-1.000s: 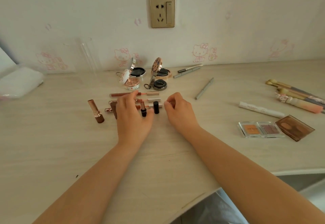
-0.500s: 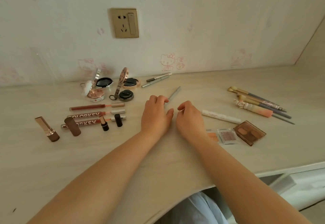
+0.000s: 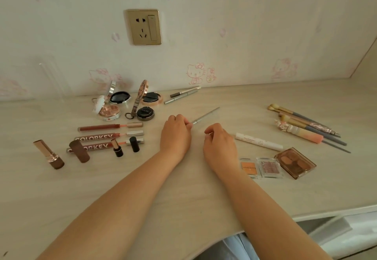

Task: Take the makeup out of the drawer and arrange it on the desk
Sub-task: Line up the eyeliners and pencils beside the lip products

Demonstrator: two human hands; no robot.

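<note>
Makeup lies spread over the pale wooden desk (image 3: 183, 188). My left hand (image 3: 175, 135) pinches the near end of a slim grey pencil (image 3: 207, 114) that points toward the wall. Just right of it my right hand (image 3: 221, 147) rests on the desk with fingers loosely curled and nothing visible in them. To the left lie lip gloss tubes (image 3: 110, 127), an open lipstick (image 3: 49, 154), a small lipstick (image 3: 117, 147) and its black cap (image 3: 134, 144). Open compacts (image 3: 108, 110) stand near the wall.
Right of my hands lie a white tube (image 3: 259, 141), small eyeshadow pans (image 3: 269, 166), a brown palette (image 3: 295, 162) and several brushes (image 3: 306, 125). Two pens (image 3: 183, 94) lie by the wall under a socket (image 3: 143, 27). The open drawer (image 3: 330, 227) shows below the desk edge at lower right.
My view swung right. Both hands left the small lipsticks and moved right to the grey pencil, and my left hand took hold of its near end.
</note>
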